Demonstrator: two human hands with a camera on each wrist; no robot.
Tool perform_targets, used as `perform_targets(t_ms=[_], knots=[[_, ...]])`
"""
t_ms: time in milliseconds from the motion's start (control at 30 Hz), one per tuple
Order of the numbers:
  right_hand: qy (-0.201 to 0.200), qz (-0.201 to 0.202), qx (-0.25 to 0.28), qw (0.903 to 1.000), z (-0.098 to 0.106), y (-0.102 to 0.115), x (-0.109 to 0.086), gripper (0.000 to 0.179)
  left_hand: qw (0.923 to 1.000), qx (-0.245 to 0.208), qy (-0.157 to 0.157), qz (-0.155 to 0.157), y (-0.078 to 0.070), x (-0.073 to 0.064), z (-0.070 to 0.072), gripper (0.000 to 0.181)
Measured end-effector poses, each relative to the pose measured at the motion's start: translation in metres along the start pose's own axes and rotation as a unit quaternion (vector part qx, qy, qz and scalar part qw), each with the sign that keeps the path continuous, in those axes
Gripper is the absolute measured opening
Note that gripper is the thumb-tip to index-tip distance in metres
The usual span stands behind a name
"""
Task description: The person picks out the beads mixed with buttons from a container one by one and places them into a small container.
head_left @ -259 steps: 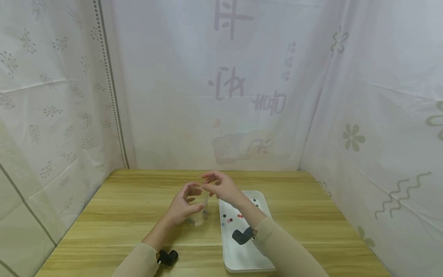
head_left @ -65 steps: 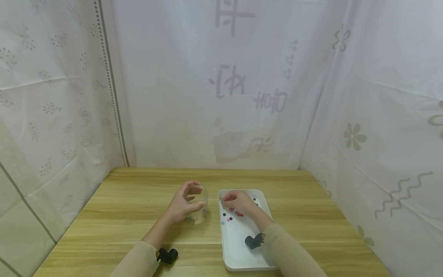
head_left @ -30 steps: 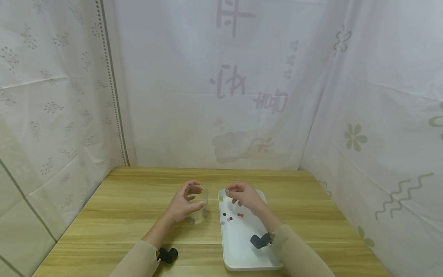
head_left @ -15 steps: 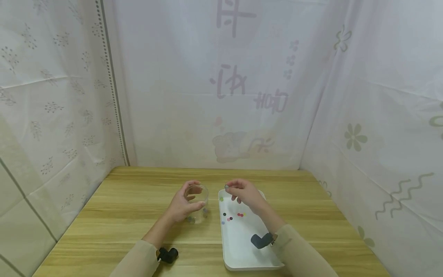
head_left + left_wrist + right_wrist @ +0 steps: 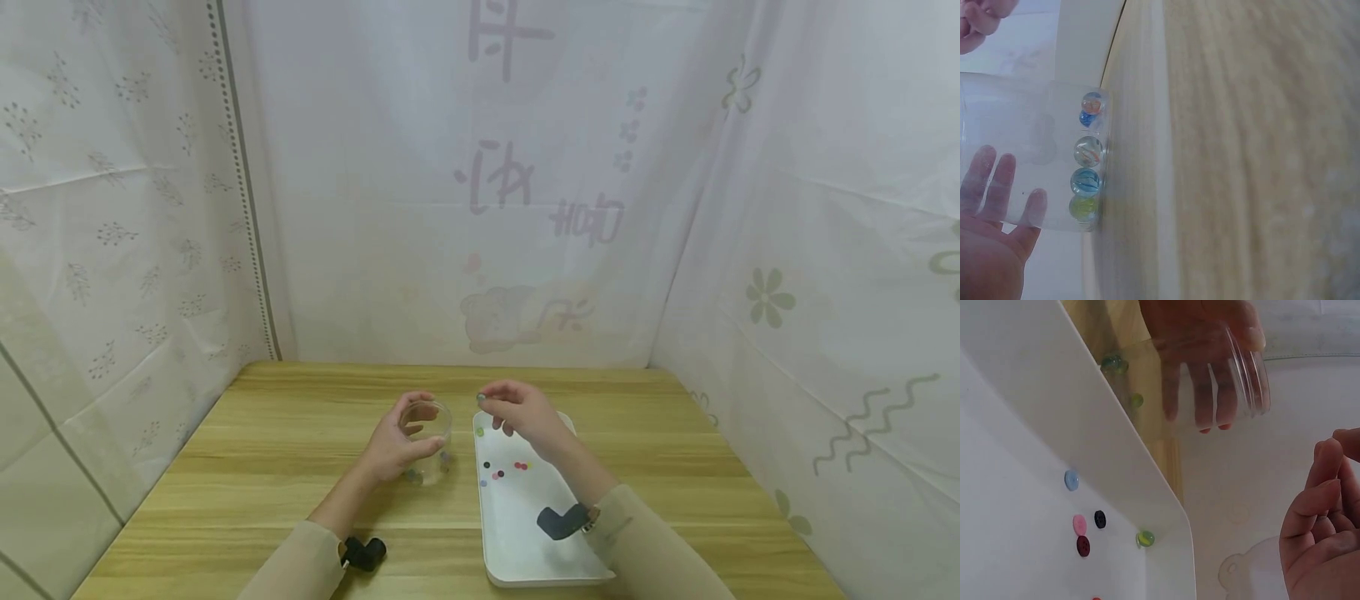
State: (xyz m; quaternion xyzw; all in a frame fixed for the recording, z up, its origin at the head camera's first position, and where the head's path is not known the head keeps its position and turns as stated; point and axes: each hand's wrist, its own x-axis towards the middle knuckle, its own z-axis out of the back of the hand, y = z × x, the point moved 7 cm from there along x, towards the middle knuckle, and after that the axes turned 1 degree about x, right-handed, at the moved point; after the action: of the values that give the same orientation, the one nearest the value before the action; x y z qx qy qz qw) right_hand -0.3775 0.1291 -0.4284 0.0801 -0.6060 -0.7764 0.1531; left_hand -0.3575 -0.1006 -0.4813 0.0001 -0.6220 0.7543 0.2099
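My left hand (image 5: pixel 393 446) grips a clear jar (image 5: pixel 1029 106), which stands upright on the table with its mouth up. In the left wrist view several glass marbles (image 5: pixel 1088 152) lie at its bottom, blue, clear and green among them. Thumb and finger of my right hand (image 5: pixel 525 412) pinch a small bluish marble (image 5: pixel 481 398) above the far left corner of the white tray (image 5: pixel 540 550), right of the jar and apart from it. That marble is not visible in the right wrist view. A yellow-green marble (image 5: pixel 1145 538) lies in the tray's far left corner.
Buttons lie scattered in the tray: a light blue button (image 5: pixel 1071 480), a pink one, dark ones and red ones (image 5: pixel 521 466). The wooden table (image 5: pixel 247 467) runs back to a hanging cloth (image 5: pixel 360 250). Black wrist cameras (image 5: pixel 365 554) stick out below both forearms.
My right hand was over the jar's mouth, then down in the tray. It has since risen with the marble and just shifted slightly left. The left hand and jar have stayed put.
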Motion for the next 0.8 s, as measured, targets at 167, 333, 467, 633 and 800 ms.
perform_targets(t_ms=[167,333,467,633,800], knots=[[0.008,0.005,0.006,0.9999,-0.007,0.011,-0.001,0.027,1.0,0.003,-0.002,0.0,0.0,0.0,0.0,0.069],[0.023,0.018,0.019,0.9994,-0.016,0.022,0.0,0.03,1.0,0.006,-0.002,0.0,0.0,0.0,0.001,0.069],[0.031,0.026,0.023,0.9989,-0.023,0.03,0.003,0.033,1.0,0.006,-0.004,0.001,0.0,0.0,0.001,0.069],[0.039,0.031,0.02,0.9986,-0.031,0.042,0.007,0.034,0.9999,0.011,-0.002,0.001,0.0,0.0,0.001,0.069],[0.043,0.033,0.004,0.9985,-0.039,0.051,0.011,0.028,1.0,0.007,-0.005,0.002,0.0,0.001,0.002,0.069]])
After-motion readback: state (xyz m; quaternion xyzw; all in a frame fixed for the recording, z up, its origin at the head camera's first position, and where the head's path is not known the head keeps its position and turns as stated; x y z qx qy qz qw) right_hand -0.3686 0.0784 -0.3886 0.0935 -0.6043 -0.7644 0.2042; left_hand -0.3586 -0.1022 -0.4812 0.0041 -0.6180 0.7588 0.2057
